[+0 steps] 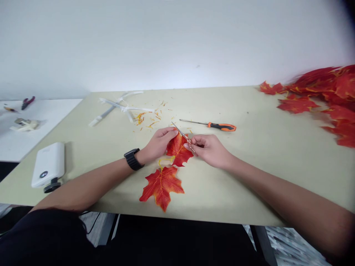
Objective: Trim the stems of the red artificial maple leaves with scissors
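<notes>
Near the middle of the table, my left hand (161, 143) pinches the upper left edge of a red and orange maple leaf (179, 149). My right hand (209, 148) holds small metal scissors (183, 135), whose blades point up and left across the top of that leaf. A yellow stem joins it to a second maple leaf (163, 186), which lies closer to the table's front edge. Thin yellow and orange scraps (141, 118) are scattered beyond my left hand.
An orange and black screwdriver (222, 126) lies beyond my right hand. White plastic strips (122, 107) are at the back left. A white power bank (49, 164) sits beside my left forearm. Many red leaves (327, 92) are piled at the back right. Pliers (27, 102) rest on a side table.
</notes>
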`<control>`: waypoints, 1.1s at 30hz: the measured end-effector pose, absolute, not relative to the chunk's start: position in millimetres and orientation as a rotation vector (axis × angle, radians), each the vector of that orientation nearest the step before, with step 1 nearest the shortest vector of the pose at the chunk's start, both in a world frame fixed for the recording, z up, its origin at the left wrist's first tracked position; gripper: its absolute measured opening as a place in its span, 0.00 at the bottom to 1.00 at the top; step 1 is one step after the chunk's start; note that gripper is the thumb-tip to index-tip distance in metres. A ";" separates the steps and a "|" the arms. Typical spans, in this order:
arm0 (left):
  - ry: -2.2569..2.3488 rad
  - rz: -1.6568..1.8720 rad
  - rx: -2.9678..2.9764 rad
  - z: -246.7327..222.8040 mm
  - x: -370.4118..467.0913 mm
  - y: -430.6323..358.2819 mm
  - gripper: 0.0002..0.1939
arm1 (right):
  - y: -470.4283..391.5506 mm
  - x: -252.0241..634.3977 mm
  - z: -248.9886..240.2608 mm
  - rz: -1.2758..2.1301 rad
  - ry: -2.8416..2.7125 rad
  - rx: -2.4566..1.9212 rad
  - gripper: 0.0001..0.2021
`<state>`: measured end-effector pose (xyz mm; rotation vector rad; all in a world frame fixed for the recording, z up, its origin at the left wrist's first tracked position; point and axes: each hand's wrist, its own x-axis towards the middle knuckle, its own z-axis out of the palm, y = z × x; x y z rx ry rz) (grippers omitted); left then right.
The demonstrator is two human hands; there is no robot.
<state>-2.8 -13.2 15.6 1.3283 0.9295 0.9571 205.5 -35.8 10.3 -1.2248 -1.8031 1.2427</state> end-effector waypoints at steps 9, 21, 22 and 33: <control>0.858 0.899 1.310 12.6 -7.9 -12.4 0.09 | -33.9 205.6 12.9 1.278 -1.653 -1.256 0.24; 0.778 0.790 1.379 17.8 -7.9 -15.4 0.05 | -29.1 207.8 20.9 1.041 -1.498 -1.206 0.22; 0.776 0.788 1.392 18.1 -8.0 -15.5 0.05 | -28.7 208.2 20.6 1.033 -1.492 -1.200 0.22; 0.763 0.732 1.510 11.2 -10.9 -11.9 0.10 | -31.1 206.6 24.0 1.062 -1.497 -1.148 0.15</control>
